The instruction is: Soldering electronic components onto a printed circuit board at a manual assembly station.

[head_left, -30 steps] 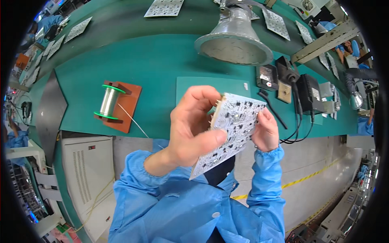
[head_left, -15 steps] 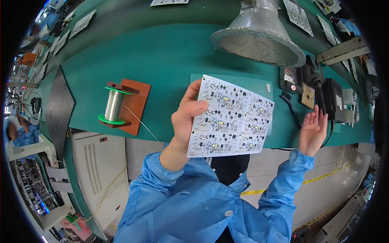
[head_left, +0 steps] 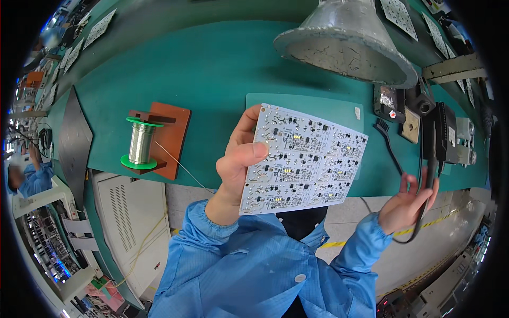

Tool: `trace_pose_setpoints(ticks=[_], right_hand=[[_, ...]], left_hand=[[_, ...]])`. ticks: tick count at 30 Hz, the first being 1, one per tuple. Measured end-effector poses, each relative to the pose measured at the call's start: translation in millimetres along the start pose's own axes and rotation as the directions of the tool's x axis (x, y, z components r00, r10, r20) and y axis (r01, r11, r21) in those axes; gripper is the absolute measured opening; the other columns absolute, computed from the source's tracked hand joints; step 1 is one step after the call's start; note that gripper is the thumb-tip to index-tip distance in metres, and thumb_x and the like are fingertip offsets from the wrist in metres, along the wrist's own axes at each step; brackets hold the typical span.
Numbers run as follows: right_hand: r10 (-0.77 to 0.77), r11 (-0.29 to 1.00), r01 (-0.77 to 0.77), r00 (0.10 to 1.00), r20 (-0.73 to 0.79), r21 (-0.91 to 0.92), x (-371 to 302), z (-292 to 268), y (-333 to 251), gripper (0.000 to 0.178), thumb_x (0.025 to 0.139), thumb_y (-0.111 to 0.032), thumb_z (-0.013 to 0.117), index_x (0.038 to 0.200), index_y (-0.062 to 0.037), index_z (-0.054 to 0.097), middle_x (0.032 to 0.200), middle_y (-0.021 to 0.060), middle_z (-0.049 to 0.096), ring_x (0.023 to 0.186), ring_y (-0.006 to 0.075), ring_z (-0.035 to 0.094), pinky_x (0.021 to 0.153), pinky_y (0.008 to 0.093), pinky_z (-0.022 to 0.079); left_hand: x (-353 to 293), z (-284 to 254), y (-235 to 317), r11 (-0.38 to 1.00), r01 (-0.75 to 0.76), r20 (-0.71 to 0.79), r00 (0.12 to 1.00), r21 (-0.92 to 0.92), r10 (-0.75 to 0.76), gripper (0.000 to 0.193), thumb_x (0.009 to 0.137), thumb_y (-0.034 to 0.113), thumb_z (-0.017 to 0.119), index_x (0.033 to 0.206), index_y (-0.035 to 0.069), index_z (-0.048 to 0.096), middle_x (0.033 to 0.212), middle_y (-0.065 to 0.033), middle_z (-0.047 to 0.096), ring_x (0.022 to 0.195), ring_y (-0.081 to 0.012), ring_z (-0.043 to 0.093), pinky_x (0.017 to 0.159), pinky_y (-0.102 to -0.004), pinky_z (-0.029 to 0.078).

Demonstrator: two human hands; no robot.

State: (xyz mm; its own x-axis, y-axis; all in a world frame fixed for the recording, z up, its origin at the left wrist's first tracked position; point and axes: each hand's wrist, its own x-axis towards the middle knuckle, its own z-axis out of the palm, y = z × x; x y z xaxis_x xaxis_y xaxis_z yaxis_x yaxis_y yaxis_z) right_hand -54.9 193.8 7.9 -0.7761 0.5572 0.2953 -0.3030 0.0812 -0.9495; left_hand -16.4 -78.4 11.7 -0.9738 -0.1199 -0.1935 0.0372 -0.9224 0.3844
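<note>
My left hand (head_left: 239,159) grips a white circuit board panel (head_left: 305,161) by its left edge, thumb on the face and the other fingers behind. The panel is tilted toward me and carries repeated blocks of small black parts. On the right, my right hand (head_left: 407,204) has its fingers closed around a black soldering iron (head_left: 432,151), whose tip end points away from me and whose cable loops below the hand. The iron holder (head_left: 422,100) stands beyond it. A spool of solder wire (head_left: 140,142) with green flanges sits on a brown stand (head_left: 179,140) at left.
A metal fume hood (head_left: 344,50) hangs over the far right. By the right hand lie a black brush (head_left: 389,143), a sponge tray (head_left: 410,127) and a black soldering station (head_left: 446,132). A translucent green mat (head_left: 313,103) lies behind the panel. More boards (head_left: 398,18) rest along the far side.
My right hand, open beside the iron earlier, has taken the soldering iron out of its holder and drawn it nearer me. The panel has shifted slightly within view, still in my left hand.
</note>
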Motion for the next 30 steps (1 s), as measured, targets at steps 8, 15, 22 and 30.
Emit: trace_pose_setpoints(ticks=[8,15,22,30], right_hand=[[-0.405,0.914,0.263,0.591,0.698,0.308,-55,35,-31,0.024,0.082,-0.030,0.060,0.093,-0.0100,0.055,0.077,0.0095,0.054,0.064,0.0209,0.049,0.083,0.0571,0.040],[-0.461,0.888,0.288,0.555,0.693,0.359,-58,64,-34,0.025,0.065,-0.016,0.068,0.087,-0.0038,0.064,0.070,0.0105,0.058,0.058,0.0211,0.055,0.079,0.0497,0.046],[-0.473,0.881,0.278,0.550,0.688,0.383,-58,68,-34,0.023,0.069,-0.011,0.066,0.089,-0.0011,0.063,0.071,0.0116,0.059,0.058,0.0215,0.055,0.077,0.0486,0.048],[-0.404,0.913,0.274,0.510,0.759,0.302,-62,66,-37,0.029,0.089,-0.033,0.053,0.096,-0.0056,0.049,0.070,0.0086,0.049,0.056,0.0159,0.044,0.079,0.0577,0.046]], left_hand=[[-4,-2,-1,0.999,-0.026,0.000,1.000,0.032,0.026,0.059,0.065,0.012,0.059,0.121,0.000,0.043,0.113,-0.0189,0.056,0.103,-0.0285,0.059,0.090,-0.0398,0.048],[-8,2,-1,0.997,-0.038,0.008,0.999,0.070,0.038,0.059,0.064,0.012,0.060,0.120,0.000,0.043,0.114,-0.0178,0.054,0.105,-0.0274,0.056,0.093,-0.0397,0.045],[-6,3,-3,0.997,-0.050,0.042,0.998,0.062,0.048,0.057,0.064,0.011,0.059,0.118,0.000,0.044,0.112,-0.0174,0.055,0.104,-0.0271,0.057,0.092,-0.0392,0.046],[-8,6,-4,0.997,-0.054,0.059,0.997,0.050,0.051,0.057,0.063,0.010,0.058,0.117,-0.001,0.044,0.111,-0.0178,0.056,0.103,-0.0266,0.057,0.091,-0.0391,0.046]])
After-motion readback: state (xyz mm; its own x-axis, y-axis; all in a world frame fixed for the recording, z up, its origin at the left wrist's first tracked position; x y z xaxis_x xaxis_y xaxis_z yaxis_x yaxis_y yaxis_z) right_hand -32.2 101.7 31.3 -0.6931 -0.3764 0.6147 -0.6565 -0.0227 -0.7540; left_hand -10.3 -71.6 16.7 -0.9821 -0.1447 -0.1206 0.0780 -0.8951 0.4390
